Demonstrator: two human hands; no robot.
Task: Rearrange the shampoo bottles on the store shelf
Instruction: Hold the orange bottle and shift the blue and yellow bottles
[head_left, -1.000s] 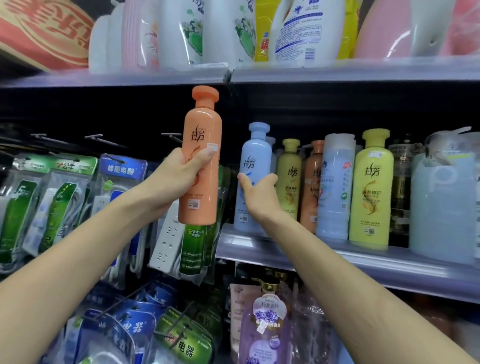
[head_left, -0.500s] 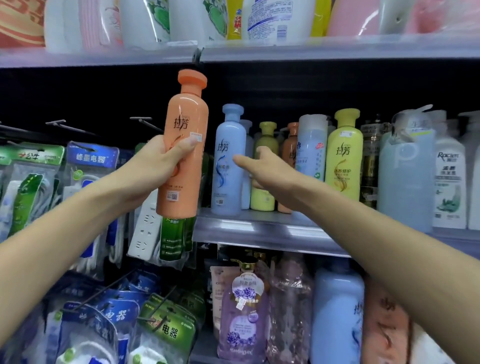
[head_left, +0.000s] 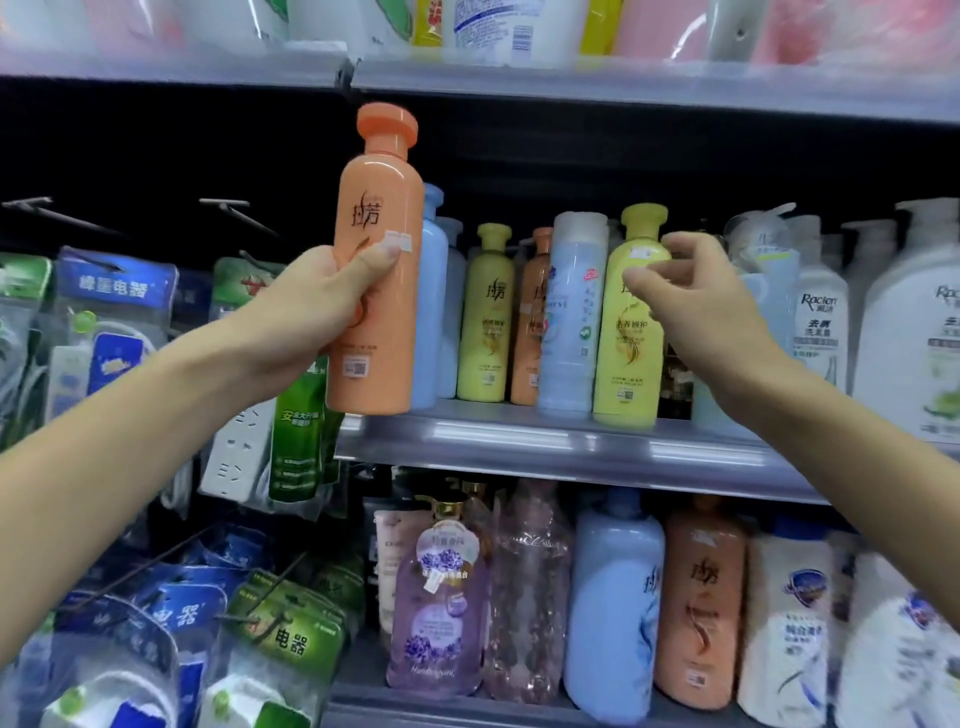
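Note:
My left hand (head_left: 311, 317) grips a tall orange shampoo bottle (head_left: 379, 234) upright in front of the middle shelf's left end. Behind it stands a light blue bottle (head_left: 435, 312), partly hidden. Further right on the shelf (head_left: 571, 441) stand a small yellow-green bottle (head_left: 485, 322), a small orange bottle (head_left: 530, 322), a pale blue cylindrical bottle (head_left: 571, 322) and a bright yellow bottle (head_left: 631, 353). My right hand (head_left: 696, 301) hovers at the yellow bottle's upper right, fingers curled and apart, holding nothing.
White pump bottles (head_left: 821, 322) stand at the shelf's right. Packaged power strips (head_left: 114, 312) hang on hooks to the left. The lower shelf holds a purple bottle (head_left: 441, 597), a blue one (head_left: 613, 613) and an orange one (head_left: 698, 608). Large refill bottles (head_left: 493, 26) line the top shelf.
My right hand left the light blue bottle and moved right to the yellow bottle. The view shifted right; the orange bottle stays in my left hand.

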